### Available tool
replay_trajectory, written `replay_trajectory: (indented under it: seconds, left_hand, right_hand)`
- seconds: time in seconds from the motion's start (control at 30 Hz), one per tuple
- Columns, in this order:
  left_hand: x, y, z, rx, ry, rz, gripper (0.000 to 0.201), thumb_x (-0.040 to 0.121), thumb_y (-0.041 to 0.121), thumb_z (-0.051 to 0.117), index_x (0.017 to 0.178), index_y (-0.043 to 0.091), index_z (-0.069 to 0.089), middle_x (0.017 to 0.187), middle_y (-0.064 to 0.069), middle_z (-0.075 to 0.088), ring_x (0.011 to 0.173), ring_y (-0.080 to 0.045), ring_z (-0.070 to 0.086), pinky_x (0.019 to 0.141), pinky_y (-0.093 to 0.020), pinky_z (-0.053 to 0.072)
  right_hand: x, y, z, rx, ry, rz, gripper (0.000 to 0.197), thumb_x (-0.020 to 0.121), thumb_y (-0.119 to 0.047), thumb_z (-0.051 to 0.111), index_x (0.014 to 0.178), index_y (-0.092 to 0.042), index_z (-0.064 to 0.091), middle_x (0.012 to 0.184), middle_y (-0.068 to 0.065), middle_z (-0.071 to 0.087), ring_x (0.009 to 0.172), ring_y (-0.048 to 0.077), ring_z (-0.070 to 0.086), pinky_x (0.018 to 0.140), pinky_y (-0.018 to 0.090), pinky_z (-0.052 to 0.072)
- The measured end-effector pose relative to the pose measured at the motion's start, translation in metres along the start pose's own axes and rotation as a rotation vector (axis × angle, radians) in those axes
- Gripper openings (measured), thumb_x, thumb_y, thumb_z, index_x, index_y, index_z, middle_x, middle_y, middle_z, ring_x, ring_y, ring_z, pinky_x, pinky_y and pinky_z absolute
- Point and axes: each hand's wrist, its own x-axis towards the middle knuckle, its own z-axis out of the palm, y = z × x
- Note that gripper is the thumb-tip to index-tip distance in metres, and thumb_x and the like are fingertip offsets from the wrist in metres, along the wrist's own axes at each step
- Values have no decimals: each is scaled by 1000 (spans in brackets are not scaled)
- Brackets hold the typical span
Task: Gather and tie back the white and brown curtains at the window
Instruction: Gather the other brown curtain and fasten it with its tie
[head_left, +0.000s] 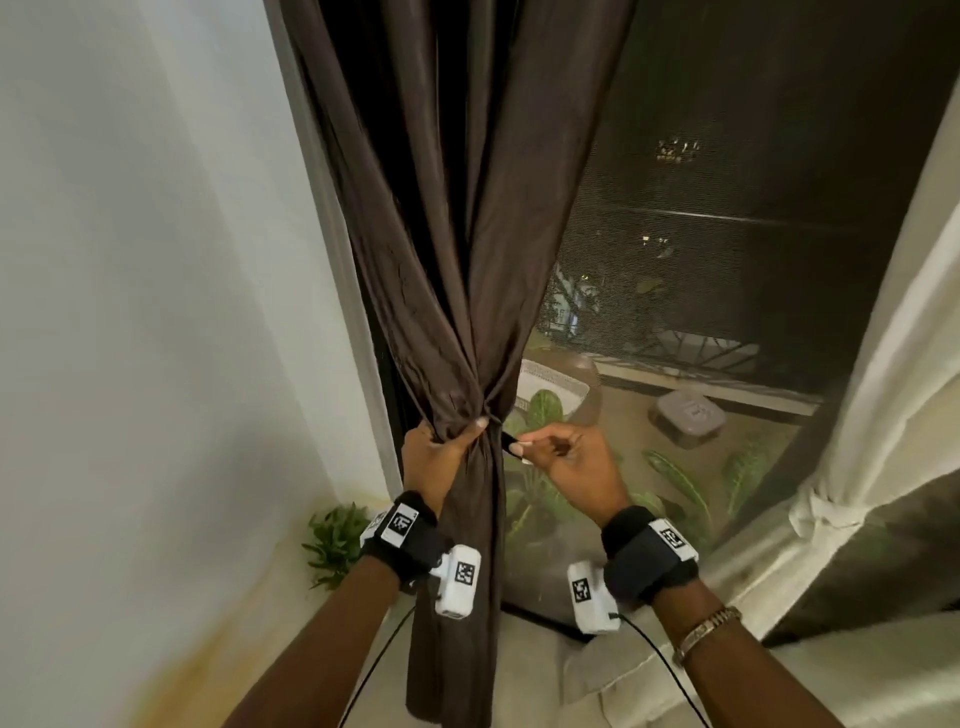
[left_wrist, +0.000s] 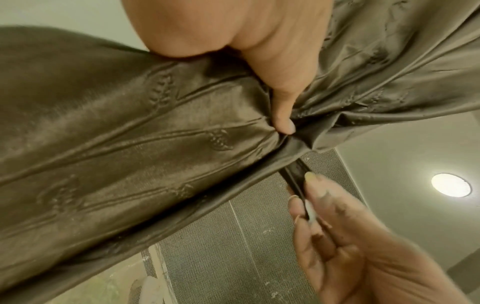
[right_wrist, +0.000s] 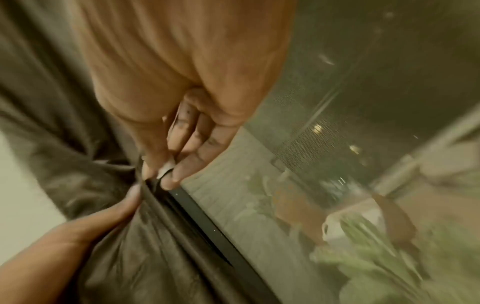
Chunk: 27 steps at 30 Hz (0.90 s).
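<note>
Night shows behind the window screen (head_left: 701, 249). My left hand (head_left: 436, 457) grips the bunched brown curtain (head_left: 457, 260); my right hand (head_left: 571, 457) pinches a dark tie-back strap (head_left: 508, 443), not yet fastened. White curtain (head_left: 893, 364) looks gathered already.

A plain pale wall (head_left: 145, 291) fills the left, meeting a light floor (head_left: 857, 691) where a small green plant (head_left: 335, 540) sits near the corner. The window (head_left: 727, 234) on the right is covered by dark mesh, with night and scattered lights beyond. A round ceiling light (left_wrist: 451, 185) glows in the left wrist view.
</note>
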Motion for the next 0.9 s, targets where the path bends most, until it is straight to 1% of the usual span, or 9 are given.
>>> replay_trajectory:
  seconds: [0.1, 0.23, 0.33, 0.43, 0.53, 0.63, 0.7, 0.8, 0.9]
  left_hand:
    - [-8, 6, 8, 192, 63, 103, 37, 78, 41, 89, 95, 12, 73, 90, 4, 76, 85, -10, 68, 73, -21, 49]
    - [-17, 0, 11, 332, 62, 156, 26, 82, 16, 82, 81, 4, 60, 92, -16, 67, 86, -28, 66, 74, -32, 46]
    - [-12, 0, -3, 374, 14, 164, 25, 83, 23, 83, 83, 4, 66, 99, -15, 64, 90, -24, 63, 76, -29, 46]
    - [-14, 0, -22, 530, -197, 257, 25, 87, 37, 74, 102, 18, 73, 107, -7, 63, 101, -21, 61, 84, -30, 46]
    - [-29, 3, -40, 524, -430, 243, 31, 94, 25, 72, 124, 21, 63, 113, -5, 55, 111, -24, 59, 98, -42, 50]
    - [-48, 8, -58, 579, -498, 357, 53, 100, 21, 64, 150, 26, 46, 129, -4, 59, 118, -17, 57, 108, -39, 48]
    - [-64, 13, -68, 639, -376, 421, 49, 101, 17, 61, 147, 29, 48, 127, 0, 69, 112, -15, 67, 102, -38, 55]
    - [-76, 15, -77, 587, -269, 471, 20, 99, 17, 63, 112, 32, 64, 97, 13, 74, 80, -10, 73, 77, -39, 62]
    - [-75, 22, -75, 543, -351, 470, 32, 97, 14, 68, 126, 26, 71, 120, 13, 75, 102, -3, 70, 94, -31, 60]
  right_hand:
    - [-1, -11, 20, -108, -13, -81, 3, 89, -13, 82, 89, -15, 82, 77, 1, 78, 77, 19, 76, 77, 42, 64]
    - [-2, -14, 46, -225, -31, -118, 13, 92, -21, 71, 97, -28, 81, 85, -9, 75, 73, 13, 74, 74, 47, 63]
    - [-3, -20, 50, -394, -60, -152, 22, 93, -26, 67, 109, -31, 82, 100, -8, 73, 80, 14, 72, 81, 41, 62]
    - [-1, -33, 48, -547, -111, -167, 38, 96, -13, 58, 123, -28, 78, 107, 3, 67, 93, 25, 69, 87, 39, 58]
    - [4, -40, 48, -618, -153, -119, 48, 95, -11, 51, 134, -31, 71, 108, 6, 59, 95, 34, 66, 83, 45, 59]
    - [0, -38, 55, -685, -232, -91, 63, 87, -17, 47, 147, -35, 57, 117, 9, 58, 92, 37, 69, 77, 51, 62]
    - [-3, -36, 57, -715, -267, -92, 71, 85, -18, 47, 153, -37, 50, 115, 7, 56, 88, 37, 70, 74, 51, 62]
    - [1, -38, 56, -772, -266, -109, 74, 87, -9, 52, 157, -32, 45, 118, 10, 56, 100, 38, 66, 80, 51, 59]
    - [6, -39, 53, -718, -277, -131, 64, 94, -7, 50, 156, -25, 48, 131, 13, 58, 115, 37, 63, 90, 46, 57]
